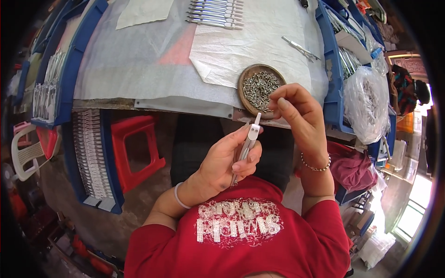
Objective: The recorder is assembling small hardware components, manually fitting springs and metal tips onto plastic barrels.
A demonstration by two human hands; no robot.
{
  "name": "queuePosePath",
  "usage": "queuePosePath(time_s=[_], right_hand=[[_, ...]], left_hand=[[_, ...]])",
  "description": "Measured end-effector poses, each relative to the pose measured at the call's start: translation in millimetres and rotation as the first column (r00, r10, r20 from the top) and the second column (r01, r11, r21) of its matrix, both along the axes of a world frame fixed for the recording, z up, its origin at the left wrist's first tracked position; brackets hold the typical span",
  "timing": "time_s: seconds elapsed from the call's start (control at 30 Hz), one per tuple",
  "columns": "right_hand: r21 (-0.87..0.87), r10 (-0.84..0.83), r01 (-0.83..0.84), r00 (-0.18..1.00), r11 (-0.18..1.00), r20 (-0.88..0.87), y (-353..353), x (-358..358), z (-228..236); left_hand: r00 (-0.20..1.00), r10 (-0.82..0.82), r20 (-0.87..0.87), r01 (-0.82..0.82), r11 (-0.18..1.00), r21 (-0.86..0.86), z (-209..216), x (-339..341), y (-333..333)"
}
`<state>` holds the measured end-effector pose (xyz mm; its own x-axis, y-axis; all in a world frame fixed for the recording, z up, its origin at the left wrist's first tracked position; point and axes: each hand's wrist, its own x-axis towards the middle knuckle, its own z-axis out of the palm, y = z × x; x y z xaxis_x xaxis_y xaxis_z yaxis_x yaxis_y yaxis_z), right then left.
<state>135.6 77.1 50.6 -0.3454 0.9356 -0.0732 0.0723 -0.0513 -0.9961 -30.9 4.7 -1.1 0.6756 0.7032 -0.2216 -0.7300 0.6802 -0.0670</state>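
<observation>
My left hand (222,162) is closed round a slim metal drawing compass (253,133), its pale head and narrow tip pointing up and away from me. Two small dark dots show on that head; the legs run down past my palm. Just beyond, a round brown bowl (242,88) full of small metal screws (261,88) rests at the table's front edge. My right hand (303,113) hovers over the bowl's right side, thumb and fingers brought together in a pinch. Whatever sits between those fingertips is too small to make out.
Several similar compasses (215,14) lie in a row at the back of the table. A loose metal piece (300,47) lies farther right. Blue bins (333,69) line the right edge, with a clear plastic bag (366,104). A red stool (125,153) stands below left.
</observation>
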Motion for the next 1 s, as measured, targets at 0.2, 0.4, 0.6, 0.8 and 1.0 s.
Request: queuePosePath(time_s=[0.2, 0.4, 0.6, 0.8, 1.0], right_hand=[[0.441, 0.155, -0.371, 0.878, 0.817, 0.453, -7, -9, 32], [0.466, 0.141, -0.872, 0.486, 0.152, 0.863, -9, -24, 51], [0.429, 0.194, -0.903, 0.417, -0.026, 0.888, 8, -48, 79], [0.520, 0.078, -0.675, 0.646, 0.523, 0.760, 103, -56, 62], [0.570, -0.011, -0.558, 0.709, 0.602, 0.705, 169, -81, -28]], left_hand=[[0.998, -0.050, -0.043, 0.043, 0.989, -0.139, 6, -12, 1], [0.980, -0.115, -0.159, 0.103, 0.991, -0.082, 21, -23, 1], [0.952, -0.166, -0.257, 0.221, 0.954, 0.202, 18, -49, 14], [0.893, 0.300, -0.336, -0.211, 0.937, 0.277, 16, -91, 36], [0.856, 0.313, -0.411, -0.208, 0.937, 0.280, 9, -96, 22]])
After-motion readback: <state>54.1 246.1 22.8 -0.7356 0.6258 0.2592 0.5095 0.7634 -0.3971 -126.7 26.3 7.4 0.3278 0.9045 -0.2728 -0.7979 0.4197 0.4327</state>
